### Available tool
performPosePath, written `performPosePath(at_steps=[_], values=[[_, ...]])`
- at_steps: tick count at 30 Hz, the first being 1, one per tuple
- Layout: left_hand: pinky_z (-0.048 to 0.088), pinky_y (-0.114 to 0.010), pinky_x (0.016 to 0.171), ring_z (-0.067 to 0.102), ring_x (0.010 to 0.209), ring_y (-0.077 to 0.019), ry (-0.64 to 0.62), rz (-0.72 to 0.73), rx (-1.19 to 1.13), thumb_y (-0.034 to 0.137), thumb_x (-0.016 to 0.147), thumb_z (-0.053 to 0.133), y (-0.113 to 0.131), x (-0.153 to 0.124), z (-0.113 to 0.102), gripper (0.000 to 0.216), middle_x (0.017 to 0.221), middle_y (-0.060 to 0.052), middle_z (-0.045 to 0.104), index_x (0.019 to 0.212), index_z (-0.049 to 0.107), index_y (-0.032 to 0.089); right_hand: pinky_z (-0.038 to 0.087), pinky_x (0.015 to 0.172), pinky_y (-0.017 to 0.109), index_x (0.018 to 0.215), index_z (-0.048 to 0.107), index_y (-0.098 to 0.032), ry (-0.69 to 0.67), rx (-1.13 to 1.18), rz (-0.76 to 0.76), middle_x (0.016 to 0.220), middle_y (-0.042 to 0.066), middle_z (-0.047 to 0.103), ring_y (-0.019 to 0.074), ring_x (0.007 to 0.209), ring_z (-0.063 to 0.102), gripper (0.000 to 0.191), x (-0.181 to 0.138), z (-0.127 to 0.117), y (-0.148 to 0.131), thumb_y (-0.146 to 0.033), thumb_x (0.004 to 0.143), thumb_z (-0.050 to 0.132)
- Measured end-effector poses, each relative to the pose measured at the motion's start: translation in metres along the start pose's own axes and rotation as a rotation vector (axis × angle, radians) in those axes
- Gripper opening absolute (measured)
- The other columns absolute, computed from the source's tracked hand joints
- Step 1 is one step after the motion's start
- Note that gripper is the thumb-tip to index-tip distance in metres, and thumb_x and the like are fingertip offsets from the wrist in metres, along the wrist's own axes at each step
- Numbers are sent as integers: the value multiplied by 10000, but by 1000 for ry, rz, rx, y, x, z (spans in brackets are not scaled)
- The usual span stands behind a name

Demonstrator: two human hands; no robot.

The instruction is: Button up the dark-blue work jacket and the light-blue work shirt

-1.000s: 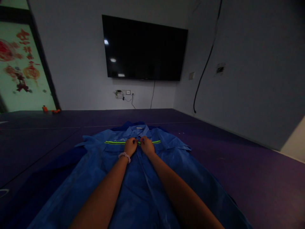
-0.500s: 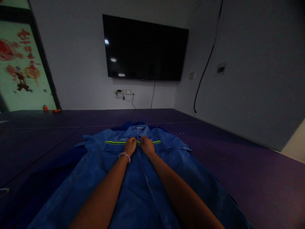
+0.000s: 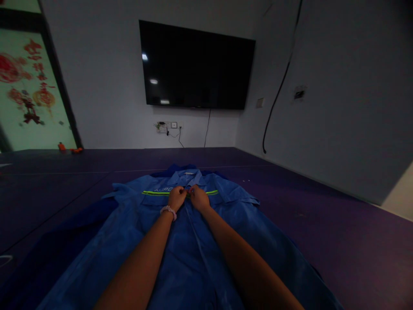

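A blue short-sleeved work shirt (image 3: 142, 241) lies spread out with its collar (image 3: 187, 175) at the far end. A yellow-green stripe (image 3: 155, 193) runs across its chest, with pale lettering above it on the left. My left hand (image 3: 177, 198), with a pink band at the wrist, pinches the shirt's front edge near the stripe. Close beside it, my right hand (image 3: 199, 198) pinches the other side of the front opening. Whether a button sits between the fingertips is too small to tell. Darker blue fabric (image 3: 80, 232) shows from under the shirt.
Purple matting (image 3: 290, 193) covers the surface around the shirt. A wall-mounted television (image 3: 196, 64) hangs ahead, with sockets (image 3: 169, 125) and cables below it. A black cable (image 3: 276, 97) hangs along the right wall. Small orange objects (image 3: 76, 150) lie near the glass door at the far left.
The fingertips of both hands have shifted slightly at the shirt's front opening and draw a little closer together. The shirt stays in place.
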State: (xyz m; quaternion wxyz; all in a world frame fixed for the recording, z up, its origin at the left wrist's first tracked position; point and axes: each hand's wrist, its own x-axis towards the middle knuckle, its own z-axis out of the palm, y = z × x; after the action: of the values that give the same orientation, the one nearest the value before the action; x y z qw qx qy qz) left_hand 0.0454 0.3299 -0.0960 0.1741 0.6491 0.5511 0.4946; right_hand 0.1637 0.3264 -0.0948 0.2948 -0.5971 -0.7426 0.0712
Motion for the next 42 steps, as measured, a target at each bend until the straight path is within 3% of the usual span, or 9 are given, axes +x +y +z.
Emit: performPosePath(at_steps=[7, 20, 29, 42], values=[[316, -203, 514, 473, 521, -106, -6, -23, -54, 249, 693, 496, -3, 1, -2, 201, 476, 36, 500, 529, 560, 154, 334, 627, 243, 1013, 513, -169, -17, -27, -8, 884, 82, 646, 192, 836, 599, 171, 0, 1, 0, -214, 863, 446], [377, -197, 499, 544, 525, -113, 53, -148, -184, 226, 686, 550, -8, 3, 3, 129, 558, 5, 598, 716, 639, 138, 319, 632, 227, 998, 513, -182, -15, -6, -40, 889, 63, 645, 166, 824, 589, 154, 1, 1, 2, -193, 859, 448], [367, -172, 420, 486, 409, -76, 52, -224, -298, 191, 691, 551, -6, 1, 3, 142, 488, 44, 539, 797, 619, 124, 313, 614, 222, 989, 527, -177, -7, 17, -58, 851, 55, 645, 160, 789, 589, 161, 1, 0, 2, -186, 843, 461], [396, -187, 433, 512, 402, -86, 63, -272, -399, 155, 652, 560, -4, 0, 1, 176, 475, 52, 538, 818, 611, 131, 292, 576, 217, 978, 541, -189, -7, 52, -72, 754, 15, 619, 145, 711, 570, 167, 1, 0, 2, -201, 819, 494]])
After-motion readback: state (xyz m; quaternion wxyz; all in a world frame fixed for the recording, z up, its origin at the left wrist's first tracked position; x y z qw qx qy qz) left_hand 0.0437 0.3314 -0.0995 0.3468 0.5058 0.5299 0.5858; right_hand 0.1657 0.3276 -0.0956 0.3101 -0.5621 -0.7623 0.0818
